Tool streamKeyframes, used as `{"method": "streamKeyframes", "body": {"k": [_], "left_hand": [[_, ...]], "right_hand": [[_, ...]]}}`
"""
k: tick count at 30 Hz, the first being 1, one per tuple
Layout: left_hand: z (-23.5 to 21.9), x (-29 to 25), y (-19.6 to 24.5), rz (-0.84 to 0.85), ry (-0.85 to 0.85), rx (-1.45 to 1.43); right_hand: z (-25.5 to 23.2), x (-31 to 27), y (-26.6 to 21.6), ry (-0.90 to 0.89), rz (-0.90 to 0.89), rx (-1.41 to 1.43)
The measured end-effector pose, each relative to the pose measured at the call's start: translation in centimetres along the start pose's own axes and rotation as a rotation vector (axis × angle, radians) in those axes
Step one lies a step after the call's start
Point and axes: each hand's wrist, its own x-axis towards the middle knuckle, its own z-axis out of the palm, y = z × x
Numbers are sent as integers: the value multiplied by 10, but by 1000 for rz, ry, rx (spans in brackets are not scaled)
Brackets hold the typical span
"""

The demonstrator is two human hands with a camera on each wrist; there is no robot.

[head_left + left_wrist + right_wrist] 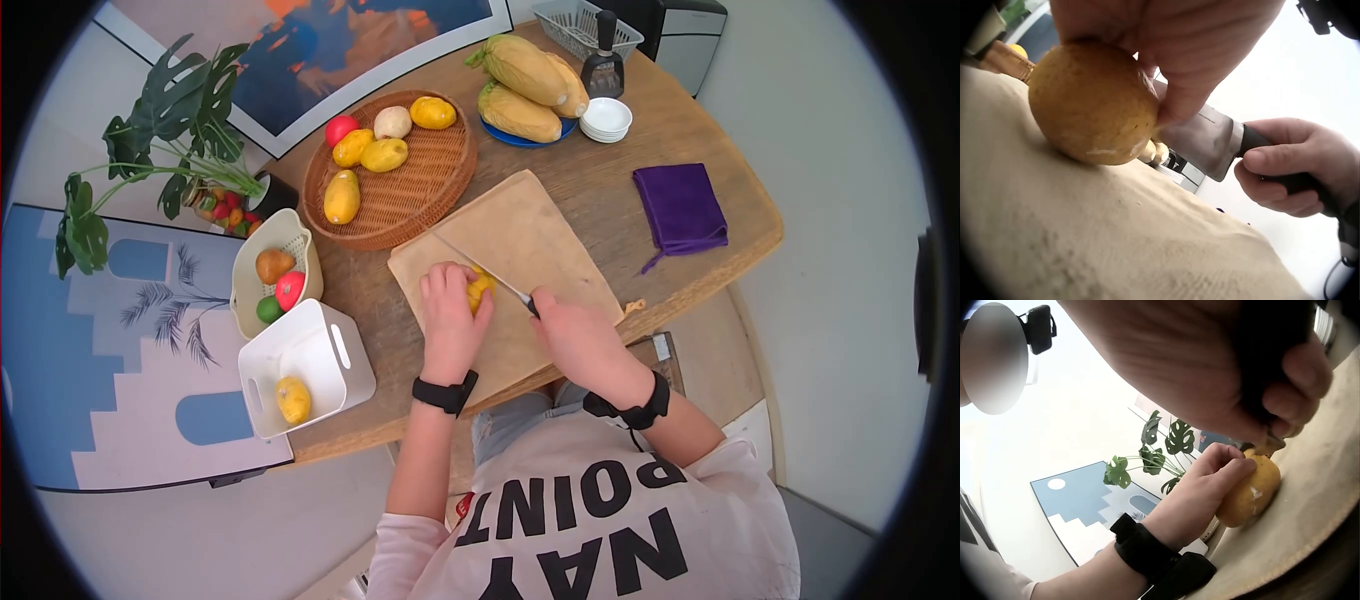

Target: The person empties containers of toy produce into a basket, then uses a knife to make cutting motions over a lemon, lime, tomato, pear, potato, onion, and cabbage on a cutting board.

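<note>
Remote check: left hand [452, 305] and right hand [580, 335] both loaded at the cutting board [545, 230].
From my station I note the left hand gripping a yellow fruit [481, 290] that rests on the board, fingers and thumb around it; the right hand is wrapped around the black handle of a knife [1210, 147], its blade beside the fruit; whether it has cut in, I cannot tell. On the wooden surface [600, 200], a purple cloth [682, 205] lies right of the board.
</note>
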Motion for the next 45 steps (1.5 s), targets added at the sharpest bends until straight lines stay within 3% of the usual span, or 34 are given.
{"method": "streamKeyframes", "body": {"k": [1,7,10,13,15,19,22,25,28,34,37,45], "left_hand": [[0,1,0,8,0,5],[-1,-2,-1,-21,-4,-19],[-1,-2,-1,-17,-14,-11],[0,-7,0,-11,-15,-22],[-4,-7,0,-28,-18,-61],[-23,-16,18,8,-55,142],[-27,-23,19,23,-94,202],[-22,-23,22,38,-72,246],[-16,-21,23,53,-54,255],[-16,-24,27,35,-27,249],[-17,-21,26,34,-28,237],[-11,-29,20,-7,-31,259]], "right_hand": [[1,2,-1,-51,12,-8],[-8,-3,-8,97,-2,39],[3,0,0,-56,-1,28],[-4,-3,-1,-91,49,45],[1,-6,5,-54,16,55],[-7,-9,9,-59,-8,63],[-14,-10,-5,55,-9,127],[-9,-7,-9,54,-27,158],[0,-5,0,-59,-9,120],[-3,-7,-1,69,-52,144],[4,-5,5,-53,-42,112],[8,-3,10,-8,-16,110]]}}
